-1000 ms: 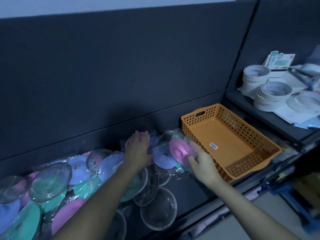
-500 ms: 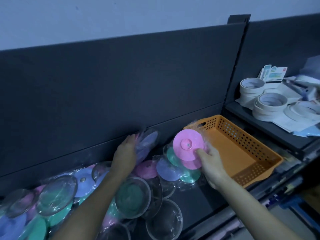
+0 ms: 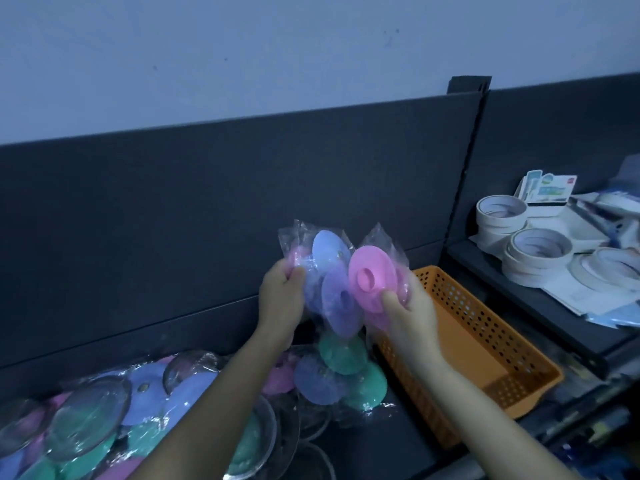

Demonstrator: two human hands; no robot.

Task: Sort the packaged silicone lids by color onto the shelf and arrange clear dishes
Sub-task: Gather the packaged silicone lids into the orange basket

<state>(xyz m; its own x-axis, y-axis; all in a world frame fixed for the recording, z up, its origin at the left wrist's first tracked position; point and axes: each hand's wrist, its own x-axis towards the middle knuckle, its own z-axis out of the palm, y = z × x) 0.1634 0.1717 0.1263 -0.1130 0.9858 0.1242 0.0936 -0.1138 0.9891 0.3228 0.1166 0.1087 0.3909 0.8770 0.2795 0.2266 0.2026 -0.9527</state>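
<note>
Lids in clear plastic wrap are held up in both hands, above the shelf (image 3: 405, 452) and in front of its dark back panel (image 3: 173, 220). The left hand (image 3: 282, 299) has its fingers (image 3: 294, 273) curled tight round the crumpled wrap of a bundle of blue lids (image 3: 334, 282). A bit of pink shows at the fist, and the bundle hangs down from the grip. The right hand (image 3: 412, 313) pinches a pink lid (image 3: 367, 282) at its lower edge between thumb and curled fingers. The lid faces the camera, so its raised middle knob shows plainly. The two packs sit side by side; whether they touch, I cannot tell.

Below them on the shelf lie more wrapped lids, overlapping: a green lid (image 3: 343, 353), a blue one and a pink one. Further left, a heap of blue, green and pink lids is mixed with clear dishes (image 3: 83, 420), some of which rest on top of lids. An orange basket (image 3: 485, 362) stands on the shelf just right of the right hand. On a higher shelf at the right, rolls of white tape (image 3: 538, 251) are stacked beside papers.
</note>
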